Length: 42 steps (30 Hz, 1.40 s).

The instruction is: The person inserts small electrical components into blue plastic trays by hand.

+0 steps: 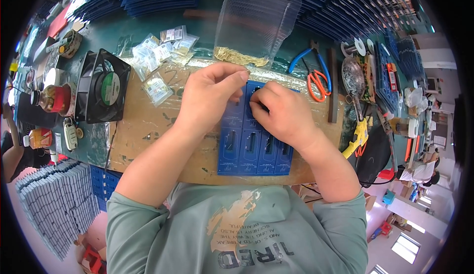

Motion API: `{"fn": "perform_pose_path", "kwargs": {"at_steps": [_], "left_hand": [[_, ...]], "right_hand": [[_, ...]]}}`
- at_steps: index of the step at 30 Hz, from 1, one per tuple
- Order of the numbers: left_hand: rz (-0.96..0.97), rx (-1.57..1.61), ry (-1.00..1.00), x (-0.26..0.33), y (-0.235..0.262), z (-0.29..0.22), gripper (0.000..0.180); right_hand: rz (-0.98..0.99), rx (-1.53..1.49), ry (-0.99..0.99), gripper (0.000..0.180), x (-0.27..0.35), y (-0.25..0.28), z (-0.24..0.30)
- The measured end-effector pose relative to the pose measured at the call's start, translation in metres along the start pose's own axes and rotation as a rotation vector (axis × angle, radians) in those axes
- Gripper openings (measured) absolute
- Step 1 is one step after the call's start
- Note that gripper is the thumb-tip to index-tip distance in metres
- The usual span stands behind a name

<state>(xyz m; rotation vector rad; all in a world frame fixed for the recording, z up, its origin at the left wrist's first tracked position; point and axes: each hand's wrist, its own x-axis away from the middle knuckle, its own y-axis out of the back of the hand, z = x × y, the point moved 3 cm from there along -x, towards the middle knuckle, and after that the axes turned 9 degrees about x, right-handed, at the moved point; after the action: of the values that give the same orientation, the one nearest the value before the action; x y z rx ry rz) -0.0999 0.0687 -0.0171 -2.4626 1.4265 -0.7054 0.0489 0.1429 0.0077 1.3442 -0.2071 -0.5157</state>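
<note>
At the middle of the table [116, 37], on a brown work board [143, 148], we see a blue panel [242, 146] with elongated slots, lying flat in front of the person. Our two hands meet over its far end. The left hand [215, 89] is at the far left corner, its thumb and forefinger tips brought together at the far edge; we cannot tell whether something small sits between them. The right hand [282, 109] bends over the panel's far right part, fingers curled inward, and its grip is too hidden for us to tell whether it is apart or together. Just beyond stands a clear plastic tray [256, 15] with a heap of thin gold-coloured pieces [239, 57] along its near side. Small clear bags [158, 90] lie left of it, and farther left we have a black fan [102, 86]. To the right lie blue-handled pliers [299, 58] and a dark strip [333, 86].
</note>
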Motion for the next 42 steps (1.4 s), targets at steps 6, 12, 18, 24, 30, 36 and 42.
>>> {"fn": "perform_pose_path", "kwargs": {"at_steps": [6, 12, 18, 24, 30, 36, 42], "left_hand": [[-0.003, 0.002, 0.005, 0.001, -0.001, -0.001, 0.02], [0.014, -0.023, -0.004, 0.001, -0.001, 0.0, 0.021], [0.071, -0.106, 0.033, 0.002, -0.002, 0.003, 0.022], [0.093, -0.062, 0.055, 0.002, -0.003, 0.001, 0.02], [0.155, 0.157, 0.124, -0.002, 0.004, 0.003, 0.017], [0.248, 0.228, 0.194, -0.002, 0.004, 0.001, 0.017], [0.209, 0.238, 0.109, -0.004, 0.006, 0.002, 0.016]], "right_hand": [[0.098, -0.034, -0.079, 0.011, 0.0, 0.0, -0.005], [-0.028, -0.509, -0.321, 0.021, -0.003, 0.011, -0.012], [-0.041, -0.889, -0.363, 0.019, -0.01, -0.002, -0.014], [0.015, -1.096, -0.491, 0.019, -0.016, -0.004, -0.017], [0.052, -1.134, -0.419, 0.021, -0.024, 0.0, -0.015], [0.125, -1.391, -0.459, 0.021, -0.031, -0.005, -0.014], [0.093, -1.417, -0.49, 0.02, -0.038, -0.005, -0.006]]}}
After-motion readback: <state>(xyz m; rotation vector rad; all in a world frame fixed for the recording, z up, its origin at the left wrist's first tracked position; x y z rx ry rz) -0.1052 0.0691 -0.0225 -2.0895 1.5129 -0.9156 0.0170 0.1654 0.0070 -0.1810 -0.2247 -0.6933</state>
